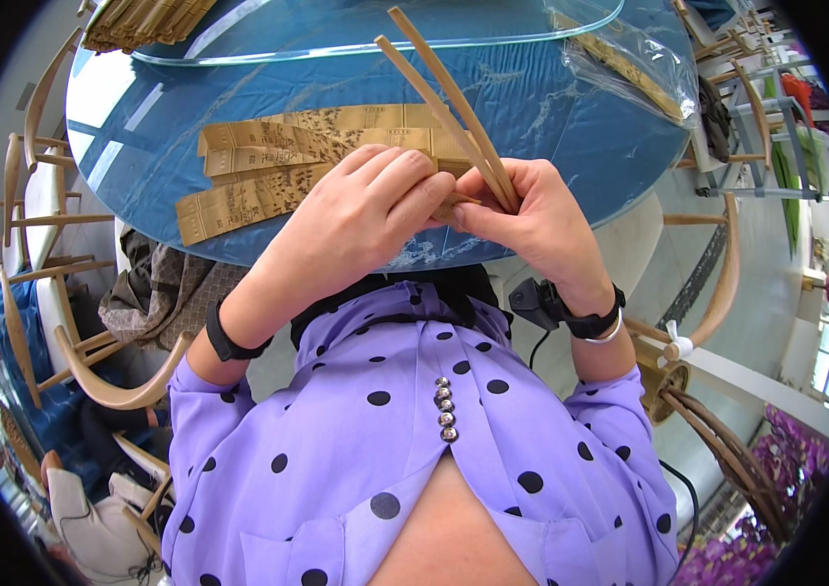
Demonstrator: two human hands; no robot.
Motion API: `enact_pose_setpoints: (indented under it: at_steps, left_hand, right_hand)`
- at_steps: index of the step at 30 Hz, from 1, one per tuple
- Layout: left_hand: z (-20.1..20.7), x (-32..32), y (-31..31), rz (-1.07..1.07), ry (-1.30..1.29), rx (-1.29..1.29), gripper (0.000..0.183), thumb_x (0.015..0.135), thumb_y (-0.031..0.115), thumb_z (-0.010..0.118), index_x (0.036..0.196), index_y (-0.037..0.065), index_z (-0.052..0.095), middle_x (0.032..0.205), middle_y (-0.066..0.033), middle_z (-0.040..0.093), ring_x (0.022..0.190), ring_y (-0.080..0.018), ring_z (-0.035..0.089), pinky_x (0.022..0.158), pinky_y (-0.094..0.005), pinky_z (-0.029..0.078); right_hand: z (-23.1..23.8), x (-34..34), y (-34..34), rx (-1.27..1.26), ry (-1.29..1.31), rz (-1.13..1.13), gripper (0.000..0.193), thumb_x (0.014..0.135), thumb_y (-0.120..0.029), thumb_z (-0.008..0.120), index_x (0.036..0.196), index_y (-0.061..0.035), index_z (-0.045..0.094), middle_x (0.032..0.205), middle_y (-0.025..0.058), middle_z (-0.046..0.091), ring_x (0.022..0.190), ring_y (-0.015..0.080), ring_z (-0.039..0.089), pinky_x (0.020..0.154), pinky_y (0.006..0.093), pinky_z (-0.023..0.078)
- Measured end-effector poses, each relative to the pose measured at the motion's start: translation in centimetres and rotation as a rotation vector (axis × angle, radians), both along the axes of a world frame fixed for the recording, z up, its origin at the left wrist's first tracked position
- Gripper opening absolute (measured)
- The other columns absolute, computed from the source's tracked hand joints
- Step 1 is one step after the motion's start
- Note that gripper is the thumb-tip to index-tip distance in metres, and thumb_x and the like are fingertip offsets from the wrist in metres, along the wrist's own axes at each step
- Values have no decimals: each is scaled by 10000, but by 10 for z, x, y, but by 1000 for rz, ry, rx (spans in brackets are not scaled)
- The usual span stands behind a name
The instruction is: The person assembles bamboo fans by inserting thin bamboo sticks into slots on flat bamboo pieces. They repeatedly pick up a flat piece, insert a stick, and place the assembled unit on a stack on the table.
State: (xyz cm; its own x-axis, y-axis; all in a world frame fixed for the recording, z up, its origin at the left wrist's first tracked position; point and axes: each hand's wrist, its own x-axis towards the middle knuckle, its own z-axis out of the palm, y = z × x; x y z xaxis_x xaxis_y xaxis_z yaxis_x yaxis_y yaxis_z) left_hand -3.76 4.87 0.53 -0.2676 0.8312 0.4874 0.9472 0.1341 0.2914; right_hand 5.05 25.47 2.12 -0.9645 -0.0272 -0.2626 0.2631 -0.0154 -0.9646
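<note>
My right hand [532, 210] is closed on a pair of light wooden chopsticks [444, 103], which slant up and to the left over the table. Its thumb meets the fingertips of my left hand [371, 200] above the table's near edge. Between these fingertips shows a small brown end of a paper chopstick sleeve [460, 198], pinched by my left hand; the rest of it is hidden by my fingers. Several flat brown paper sleeves [248, 200] with dark print lie fanned out on the table, beyond and to the left of my left hand, partly covered by it.
The round blue marbled table [590, 156] carries a clear glass turntable [356, 29] at its far side. A bundle of brown sleeves [141, 24] lies far left, and a clear plastic bag [629, 68] with more sleeves far right. Wooden chairs [122, 386] stand on both sides.
</note>
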Motion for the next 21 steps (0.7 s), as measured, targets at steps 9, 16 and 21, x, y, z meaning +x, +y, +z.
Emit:
enact_pose_setpoints:
  at_steps: [9, 16, 21]
  left_hand:
    - [5, -4, -2, 42, 64, 22, 469, 829, 170, 755, 1237, -10, 612, 1048, -96, 574, 999, -262, 618, 922, -401, 512]
    - [5, -11, -13, 113, 31, 26, 530, 812, 142, 781, 1296, 23, 602, 1123, -116, 605, 1046, -319, 613, 951, -437, 517]
    - [9, -12, -14, 151, 56, -14, 490, 837, 160, 765, 1260, -11, 588, 1114, -120, 589, 1057, -301, 613, 969, -428, 504]
  right_hand:
    - [10, 9, 8, 225, 77, -4, 281, 910, -229, 814, 1021, 15, 728, 730, -35, 602, 623, 38, 482, 553, 218, 358]
    - [29, 35, 39, 942, 487, -153, 268, 913, -272, 794, 924, -9, 738, 674, 35, 576, 562, 141, 509, 492, 273, 353]
    - [38, 44, 47, 1299, 719, -167, 291, 826, -297, 838, 904, -33, 743, 678, 37, 589, 578, 179, 555, 488, 311, 404]
